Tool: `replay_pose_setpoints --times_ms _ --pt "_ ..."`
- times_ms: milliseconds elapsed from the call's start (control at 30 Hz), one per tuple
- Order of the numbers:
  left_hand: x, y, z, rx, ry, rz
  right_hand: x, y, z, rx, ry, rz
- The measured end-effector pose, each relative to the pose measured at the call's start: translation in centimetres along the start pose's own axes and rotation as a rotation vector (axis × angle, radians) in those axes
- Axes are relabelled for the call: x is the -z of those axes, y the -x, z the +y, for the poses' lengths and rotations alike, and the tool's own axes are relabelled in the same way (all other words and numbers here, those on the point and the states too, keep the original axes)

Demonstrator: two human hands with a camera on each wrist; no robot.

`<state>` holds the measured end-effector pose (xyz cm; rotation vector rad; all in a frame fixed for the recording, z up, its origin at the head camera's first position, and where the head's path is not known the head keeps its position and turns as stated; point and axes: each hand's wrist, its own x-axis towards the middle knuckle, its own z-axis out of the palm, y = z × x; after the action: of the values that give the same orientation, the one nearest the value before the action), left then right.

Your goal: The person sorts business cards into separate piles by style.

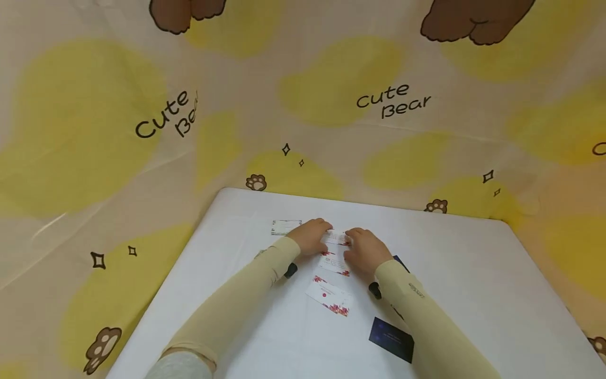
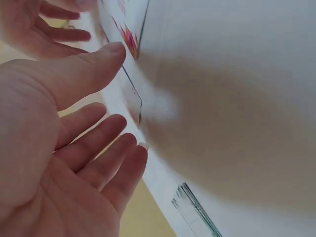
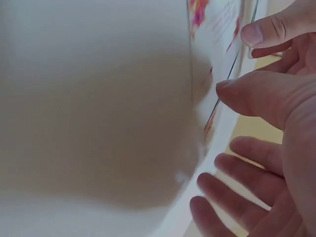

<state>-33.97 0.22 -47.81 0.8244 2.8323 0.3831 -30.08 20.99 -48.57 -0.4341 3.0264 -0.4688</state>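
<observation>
Three white cards with red floral corners lie in a column on the white table. My left hand is at the left end of the farthest card, and my right hand faces it at the right end. Just below that card is the middle card; the nearest card lies slightly tilted. In the left wrist view the fingers are loosely spread, with the thumb by a card's edge. The right wrist view has the right thumb at a card's edge, its fingers apart and relaxed.
A stack of green-edged white cards sits left of my left hand. One dark blue card lies beside my right forearm; another dark blue card is partly hidden behind the right wrist. A bear-print curtain borders the table's far edge.
</observation>
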Motion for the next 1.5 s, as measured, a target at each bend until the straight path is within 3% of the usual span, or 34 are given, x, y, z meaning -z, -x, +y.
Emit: replay_pose_setpoints --times_ms 133,300,500,700,833,933,1067,1300,1400,1500 --pt "-0.1 -1.6 -0.7 0.037 0.035 -0.030 -0.5 -1.7 0.8 0.026 -0.008 -0.024" --pt "-0.4 -3.1 -0.9 0.035 0.048 -0.057 -0.8 -2.8 1.9 0.060 0.011 -0.050" --pt "0.1 -3.9 -0.5 0.093 0.061 -0.006 -0.4 -3.7 2.8 0.087 0.009 -0.006" --pt "-0.7 -1.5 0.0 0.046 0.099 0.039 -0.5 -2.0 2.5 0.071 0.022 0.006" --pt "-1.3 1.3 0.3 -0.021 0.150 -0.020 -0.3 1.5 1.7 0.090 0.038 -0.020" --pt "-1.5 2.6 0.4 -0.062 0.143 -0.067 -0.5 3.6 0.8 0.124 0.043 -0.038" --pt "-1.4 2.6 0.7 -0.062 0.088 -0.080 -1.4 4.7 -0.1 0.125 -0.004 -0.029" --pt "-1.0 2.6 1.6 0.043 0.030 -0.158 -2.1 4.2 -0.5 0.147 0.008 -0.033" --pt "-0.7 2.9 1.7 0.039 0.038 -0.127 -1.6 3.7 -0.7 0.145 0.052 -0.014" --pt "-0.3 2.3 1.4 0.015 0.042 -0.053 -0.9 2.4 -0.7 0.132 0.088 0.036"
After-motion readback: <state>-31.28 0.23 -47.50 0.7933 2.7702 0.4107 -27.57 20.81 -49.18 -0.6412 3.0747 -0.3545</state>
